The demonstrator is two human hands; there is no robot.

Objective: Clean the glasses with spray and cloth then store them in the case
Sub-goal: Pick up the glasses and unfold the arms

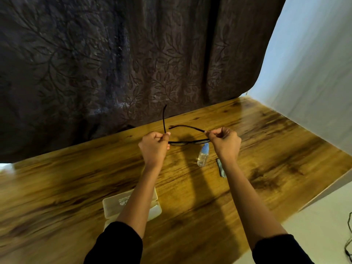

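Black-framed glasses [185, 142] hang above the wooden table [266, 141], held between both hands. My left hand [154, 147] pinches the left temple near its hinge; that temple sticks up and away. My right hand [224, 141] pinches the right temple, which is swung inward across the frame. A small clear spray bottle [203, 155] with a blue cap stands just below the glasses. A dark grey cloth [221, 168] lies beside my right forearm, partly hidden. The cream glasses case [114, 203] lies under my left forearm, near the front edge.
A dark brown leaf-patterned curtain [114, 63] hangs behind the table's far edge. A pale wall [314, 63] borders the right side. A black cable [348, 235] lies on the floor at the lower right.
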